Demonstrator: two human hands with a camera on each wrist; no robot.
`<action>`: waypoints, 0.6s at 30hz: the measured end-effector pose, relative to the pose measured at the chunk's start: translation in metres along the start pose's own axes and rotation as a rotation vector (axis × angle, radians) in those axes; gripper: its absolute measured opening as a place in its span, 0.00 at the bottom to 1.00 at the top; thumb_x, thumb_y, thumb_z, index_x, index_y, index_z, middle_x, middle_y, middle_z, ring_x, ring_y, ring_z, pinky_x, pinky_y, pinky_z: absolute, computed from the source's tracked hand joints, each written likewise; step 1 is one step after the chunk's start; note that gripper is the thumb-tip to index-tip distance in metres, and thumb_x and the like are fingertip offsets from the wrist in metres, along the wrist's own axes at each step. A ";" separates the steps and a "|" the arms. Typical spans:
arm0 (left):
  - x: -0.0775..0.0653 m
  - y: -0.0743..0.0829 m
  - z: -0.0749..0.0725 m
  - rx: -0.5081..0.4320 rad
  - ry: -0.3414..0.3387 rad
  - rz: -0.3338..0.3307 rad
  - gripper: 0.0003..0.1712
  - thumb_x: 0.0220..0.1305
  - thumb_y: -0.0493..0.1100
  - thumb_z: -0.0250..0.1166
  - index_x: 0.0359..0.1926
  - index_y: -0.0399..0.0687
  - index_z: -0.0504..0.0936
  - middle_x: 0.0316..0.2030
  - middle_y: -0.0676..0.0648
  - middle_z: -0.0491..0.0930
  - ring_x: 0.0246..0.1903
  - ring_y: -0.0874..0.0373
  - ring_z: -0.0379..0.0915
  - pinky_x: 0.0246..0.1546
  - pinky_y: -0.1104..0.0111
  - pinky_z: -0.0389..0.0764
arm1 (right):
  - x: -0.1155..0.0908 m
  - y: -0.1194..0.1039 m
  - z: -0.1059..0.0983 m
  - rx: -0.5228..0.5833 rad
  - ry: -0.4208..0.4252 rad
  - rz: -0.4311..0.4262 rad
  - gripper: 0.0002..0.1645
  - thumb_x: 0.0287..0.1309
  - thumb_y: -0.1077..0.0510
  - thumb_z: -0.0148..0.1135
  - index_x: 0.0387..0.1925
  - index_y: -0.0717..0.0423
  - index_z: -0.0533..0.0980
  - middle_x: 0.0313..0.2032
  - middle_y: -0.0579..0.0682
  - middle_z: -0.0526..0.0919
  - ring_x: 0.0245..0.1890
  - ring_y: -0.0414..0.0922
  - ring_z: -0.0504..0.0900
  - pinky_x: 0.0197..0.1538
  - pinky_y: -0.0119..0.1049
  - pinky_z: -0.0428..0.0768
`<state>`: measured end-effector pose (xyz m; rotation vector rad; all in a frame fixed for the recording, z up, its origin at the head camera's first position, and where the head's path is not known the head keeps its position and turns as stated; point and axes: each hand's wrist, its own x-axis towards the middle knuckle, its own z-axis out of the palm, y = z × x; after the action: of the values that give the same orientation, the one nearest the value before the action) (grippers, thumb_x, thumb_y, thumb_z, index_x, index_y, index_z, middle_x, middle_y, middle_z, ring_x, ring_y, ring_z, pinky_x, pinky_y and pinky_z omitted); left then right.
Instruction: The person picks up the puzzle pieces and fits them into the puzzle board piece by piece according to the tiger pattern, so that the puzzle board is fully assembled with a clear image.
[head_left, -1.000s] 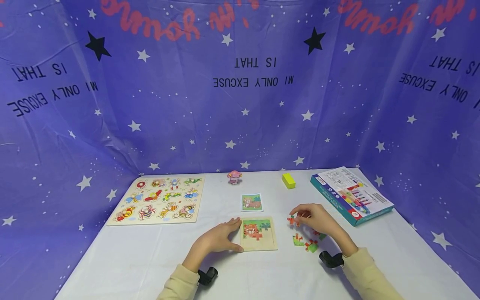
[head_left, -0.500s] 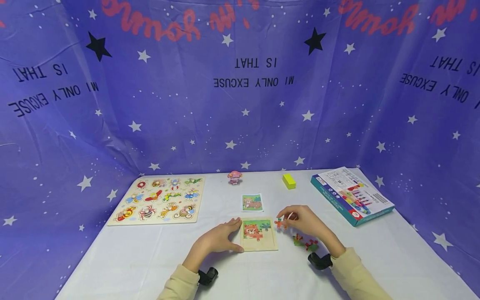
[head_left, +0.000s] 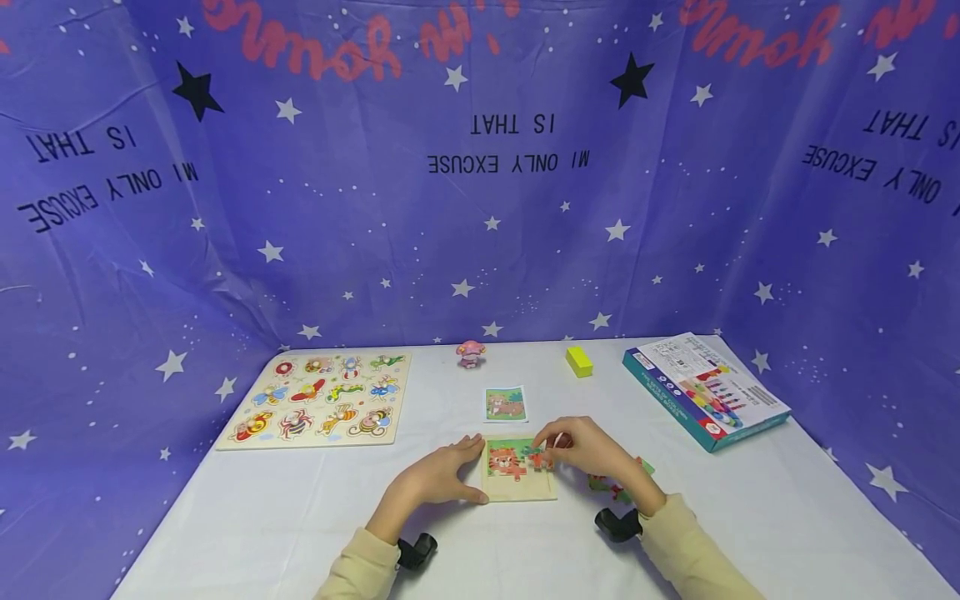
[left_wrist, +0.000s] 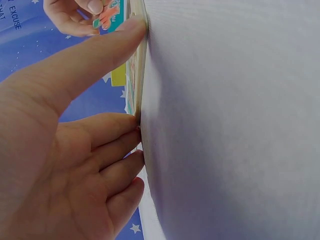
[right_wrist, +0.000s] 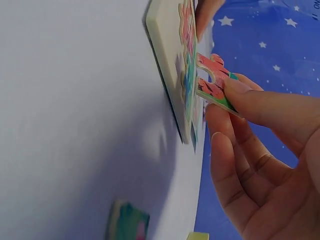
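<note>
A shallow wooden puzzle tray (head_left: 519, 490) lies mid-table, its upper part filled with a partly assembled tiger picture (head_left: 502, 458). My left hand (head_left: 437, 477) touches the tray's left edge, thumb at the near corner and the fairly straight fingers toward the far one. Between thumb and fingers of my right hand (head_left: 587, 446) is a red-orange jigsaw piece (right_wrist: 216, 80) with a bit of green. In the right wrist view the piece is tilted, held above the tray surface. Several loose jigsaw pieces (head_left: 618, 490) lie to the right, partly hidden by the right forearm.
A small picture card (head_left: 506, 405) lies just beyond the tray. Farther back are a pink toy figure (head_left: 470, 354) and a yellow block (head_left: 579, 362). An insect peg puzzle board (head_left: 315, 400) lies at left, a teal-edged box (head_left: 705, 392) at right.
My right hand has moved left from the loose pieces to above the tray's right side, carrying the jigsaw piece. The left hand has stayed at the tray's edge.
</note>
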<state>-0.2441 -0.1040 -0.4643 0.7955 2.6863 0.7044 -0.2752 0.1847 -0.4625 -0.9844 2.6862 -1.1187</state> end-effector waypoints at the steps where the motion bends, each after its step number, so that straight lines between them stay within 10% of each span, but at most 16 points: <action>1: 0.000 0.000 0.000 0.000 0.000 0.000 0.53 0.51 0.58 0.73 0.70 0.37 0.62 0.71 0.43 0.58 0.71 0.46 0.50 0.69 0.51 0.55 | 0.001 -0.001 0.001 -0.001 -0.004 -0.006 0.08 0.57 0.61 0.68 0.40 0.50 0.84 0.32 0.41 0.81 0.25 0.37 0.72 0.26 0.28 0.73; 18: 0.002 -0.001 0.001 -0.001 -0.005 -0.014 0.53 0.50 0.59 0.73 0.71 0.39 0.62 0.72 0.43 0.57 0.71 0.46 0.50 0.69 0.52 0.55 | 0.014 -0.001 0.013 -0.018 -0.052 -0.001 0.08 0.55 0.64 0.68 0.38 0.52 0.85 0.30 0.41 0.82 0.25 0.36 0.67 0.27 0.27 0.67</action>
<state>-0.2452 -0.1032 -0.4661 0.7770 2.6839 0.6997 -0.2818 0.1685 -0.4695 -1.0033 2.6601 -1.0563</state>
